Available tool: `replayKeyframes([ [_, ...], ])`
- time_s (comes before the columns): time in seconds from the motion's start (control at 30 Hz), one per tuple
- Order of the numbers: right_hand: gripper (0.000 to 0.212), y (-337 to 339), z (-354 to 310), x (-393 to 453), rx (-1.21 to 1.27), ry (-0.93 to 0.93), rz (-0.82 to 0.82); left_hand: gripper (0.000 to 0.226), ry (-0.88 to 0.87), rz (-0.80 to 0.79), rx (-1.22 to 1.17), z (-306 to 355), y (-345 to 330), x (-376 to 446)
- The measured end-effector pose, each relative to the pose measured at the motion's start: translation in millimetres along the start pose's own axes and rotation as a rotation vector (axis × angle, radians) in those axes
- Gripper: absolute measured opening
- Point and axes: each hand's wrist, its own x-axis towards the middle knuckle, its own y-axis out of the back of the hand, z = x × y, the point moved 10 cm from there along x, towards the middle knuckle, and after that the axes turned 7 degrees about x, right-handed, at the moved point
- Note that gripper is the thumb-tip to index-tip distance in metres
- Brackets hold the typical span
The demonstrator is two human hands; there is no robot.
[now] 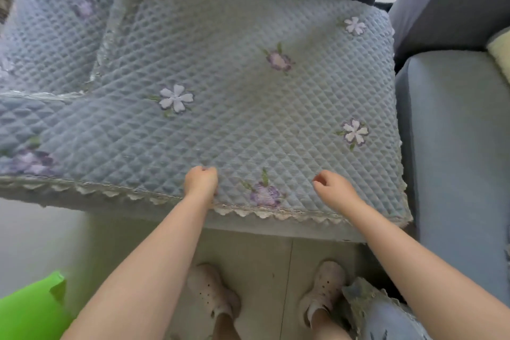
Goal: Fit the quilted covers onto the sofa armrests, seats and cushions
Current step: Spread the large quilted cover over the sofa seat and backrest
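Two hands work the near edge of a quilted seat cover [234, 85], pale blue with stitched purple and white flowers, which lies spread over a sofa seat with its scalloped lace trim [276, 212] hanging just over the front. The left hand [201, 181] has its fingers curled down into the quilting just behind the trim and looks to be pinching a fold of it. The right hand [335, 188] hovers near the cover beside an embroidered purple flower [265, 193], fingers loosely curled and holding nothing.

To finish this step well, I would pull the front edge evenly toward the body so the trim runs straight along the seat front, then smooth outward from the middle. The far-left side needs attention: there the cover rides up over a neighbouring quilted cover [55, 25] in a raised ridge, so it should be tugged flat and squared. On the right, the edge sits close to the bare blue seat cushion [455, 146]; keep it aligned with that gap. Another cover [386, 317] waits by the right foot.
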Motion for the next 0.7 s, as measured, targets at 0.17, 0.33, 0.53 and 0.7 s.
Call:
replayKeyframes([
  [0.17,0.026,-70.5,-105.1,4.8,-0.098,0.079,-0.054,0.026,-0.275,0.316,0.172,13.9,155.4,21.2],
  [0.33,0.024,-136.7,-227.0,7.7,-0.150,0.191,0.029,0.035,-0.322,0.543,0.194,-11.4,286.9,57.1],
  [0.53,0.024,-183.2,-333.6,9.2,-0.216,0.436,0.066,0.036,-0.310,0.665,0.234,-22.9,373.7,99.3],
  [0.7,0.028,-195.4,-401.4,19.5,-0.228,0.615,0.065,0.042,-0.204,0.490,0.224,-12.7,406.3,148.7],
])
